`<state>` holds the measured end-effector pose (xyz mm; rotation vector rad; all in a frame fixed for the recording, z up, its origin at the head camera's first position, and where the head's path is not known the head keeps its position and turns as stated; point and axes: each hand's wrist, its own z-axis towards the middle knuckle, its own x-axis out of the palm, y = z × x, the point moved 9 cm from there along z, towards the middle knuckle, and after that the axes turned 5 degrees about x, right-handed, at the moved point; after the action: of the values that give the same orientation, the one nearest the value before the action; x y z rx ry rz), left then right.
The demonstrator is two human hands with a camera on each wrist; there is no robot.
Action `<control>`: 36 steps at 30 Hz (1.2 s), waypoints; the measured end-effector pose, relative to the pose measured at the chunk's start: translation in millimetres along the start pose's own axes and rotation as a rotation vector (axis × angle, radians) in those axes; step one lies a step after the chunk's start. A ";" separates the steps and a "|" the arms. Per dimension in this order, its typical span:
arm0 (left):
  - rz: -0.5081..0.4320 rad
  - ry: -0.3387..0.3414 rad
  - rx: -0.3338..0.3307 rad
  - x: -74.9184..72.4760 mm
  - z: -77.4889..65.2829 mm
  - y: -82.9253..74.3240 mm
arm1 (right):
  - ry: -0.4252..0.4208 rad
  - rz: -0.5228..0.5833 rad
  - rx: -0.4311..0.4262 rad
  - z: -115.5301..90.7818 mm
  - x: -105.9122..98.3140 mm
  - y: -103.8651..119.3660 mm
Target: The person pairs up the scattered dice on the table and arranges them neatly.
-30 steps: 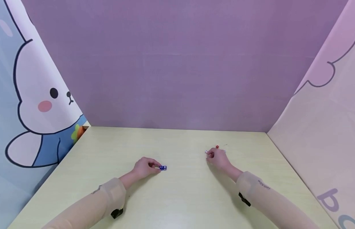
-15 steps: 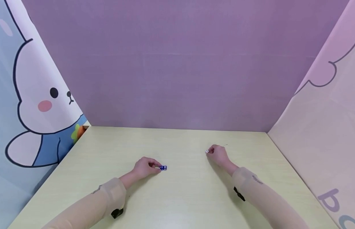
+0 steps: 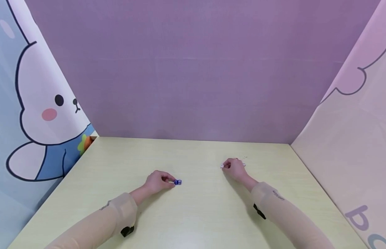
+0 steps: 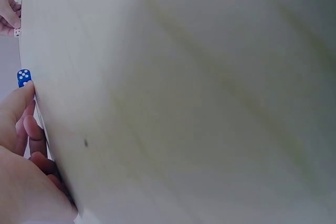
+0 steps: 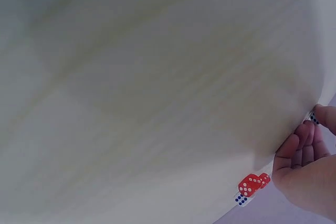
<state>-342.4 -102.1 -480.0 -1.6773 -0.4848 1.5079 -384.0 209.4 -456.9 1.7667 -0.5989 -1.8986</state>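
Note:
My left hand (image 3: 158, 182) pinches blue dice (image 3: 177, 182) by their left side, low over the table. In the left wrist view, a blue die (image 4: 24, 76) with white dots shows at the tips of that hand's fingers. Farther back on the right, my right hand (image 3: 238, 170) pinches a white die (image 3: 222, 166). From the right wrist, this white die (image 5: 314, 117) with dark dots sits between thumb and fingertips. Behind that hand lie red dice (image 5: 250, 185) and another white die (image 5: 241, 199), mostly hidden from the head view.
The pale wooden table (image 3: 193, 214) ends at a purple panel (image 3: 193, 86). Printed side panels stand at left and right, the left one with a cartoon rabbit (image 3: 49, 110). A small faint mark (image 3: 245, 157) lies beyond my right hand.
My right hand has moved slightly left, and the white die at its fingertips has shifted left with it over the last half second. My left hand stays in place on the blue dice.

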 end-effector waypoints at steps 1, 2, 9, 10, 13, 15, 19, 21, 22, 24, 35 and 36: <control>-0.002 -0.001 0.000 -0.2 -0.2 -0.1 | 0.001 -0.002 -0.008 -0.7 0.4 0.5; -0.002 -0.002 0.000 -0.3 -0.4 -0.1 | 0.007 0.002 -0.018 -1.7 0.9 1.1; -0.003 -0.004 -0.001 -1.0 -2.6 -0.7 | 0.064 0.065 -0.025 -10.9 5.9 0.3; -0.004 -0.003 -0.001 -1.0 -3.2 -0.7 | 0.070 0.070 -0.030 -12.6 6.7 0.2; -0.006 0.002 -0.002 -1.0 -4.6 -0.7 | 0.090 0.091 -0.036 -18.6 9.4 0.6; -0.006 0.004 -0.002 -1.2 -5.5 -0.8 | 0.106 0.100 -0.035 -22.9 11.5 0.7; -0.007 0.005 -0.003 -1.6 -6.9 -0.5 | 0.133 0.109 -0.030 -31.7 15.0 1.1; -0.010 0.007 -0.004 -1.5 -7.5 0.0 | 0.141 0.114 -0.022 -36.0 16.6 0.7; -0.012 0.007 -0.004 -1.4 -7.3 0.0 | 0.145 0.119 -0.019 -37.6 17.1 0.8; -0.013 0.008 -0.004 -1.2 -7.0 0.2 | 0.151 0.127 -0.017 -40.9 18.0 1.5; -0.022 0.012 -0.024 -1.5 -7.8 1.3 | 0.199 0.169 -0.081 -63.8 30.5 22.7; -0.022 0.012 -0.028 -1.6 -8.1 1.6 | 0.205 0.172 -0.085 -66.0 32.2 25.5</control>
<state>-335.4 -106.8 -480.5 -1.6965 -0.5183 1.4804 -318.8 169.8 -471.7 1.7674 -0.5666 -1.5826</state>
